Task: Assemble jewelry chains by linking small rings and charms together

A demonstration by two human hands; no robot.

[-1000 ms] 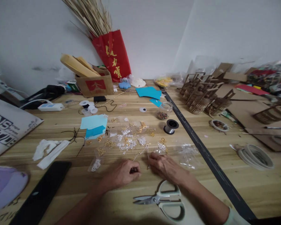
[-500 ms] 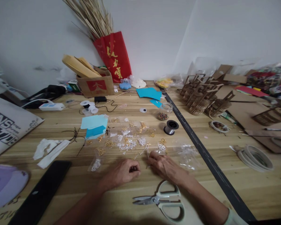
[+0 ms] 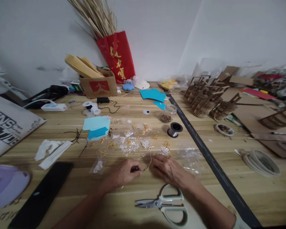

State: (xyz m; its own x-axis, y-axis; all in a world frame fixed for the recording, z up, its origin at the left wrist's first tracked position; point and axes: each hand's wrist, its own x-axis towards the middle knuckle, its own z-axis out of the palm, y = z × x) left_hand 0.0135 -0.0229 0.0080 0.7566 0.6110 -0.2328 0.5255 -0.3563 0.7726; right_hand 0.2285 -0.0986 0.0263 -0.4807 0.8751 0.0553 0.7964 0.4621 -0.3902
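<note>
My left hand (image 3: 124,173) is curled into a pinch on the wooden table (image 3: 257,194), and its fingertips grip one end of a thin metal chain (image 3: 148,162). My right hand (image 3: 168,168) rests just to the right with its fingers bent on the other part of the chain. The chain runs up from my fingers toward a small ring. Just beyond my hands lie several small clear bags of gold and silver findings (image 3: 131,143).
White-handled scissors (image 3: 166,203) lie near my right wrist. A black phone (image 3: 41,194) sits at the front left. A wire spool (image 3: 174,129), a bead jar (image 3: 166,117), blue paper (image 3: 96,125), tape rolls (image 3: 262,160), a cardboard box (image 3: 98,86) and wooden models (image 3: 207,97) stand farther back.
My hands have drawn slightly closer together, and the chain now stretches between their fingertips. The view has shifted a little.
</note>
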